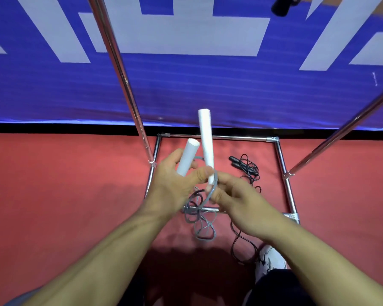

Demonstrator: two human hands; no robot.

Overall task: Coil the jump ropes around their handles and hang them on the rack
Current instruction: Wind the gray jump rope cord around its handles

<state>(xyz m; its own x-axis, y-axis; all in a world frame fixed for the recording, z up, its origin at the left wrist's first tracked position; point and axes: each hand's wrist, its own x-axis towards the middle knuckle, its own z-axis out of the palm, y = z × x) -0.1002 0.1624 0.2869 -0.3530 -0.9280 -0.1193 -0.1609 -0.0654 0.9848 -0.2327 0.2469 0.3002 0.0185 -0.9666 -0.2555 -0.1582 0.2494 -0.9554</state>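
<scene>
Fingers of left hand point(175, 180) curled round both white handles point(205, 146), held upright above rack base point(281, 155). Right hand point(237, 199) fingers pinch grey rope point(210, 193) just beside lower handle end; rest of it dangles in loose loops. Black jump rope point(245, 168) lies tangled on red floor point(64, 184) inside base frame.

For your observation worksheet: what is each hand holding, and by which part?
The left hand grips both white handles at their lower ends. The right hand pinches the grey cord just below them.
</scene>
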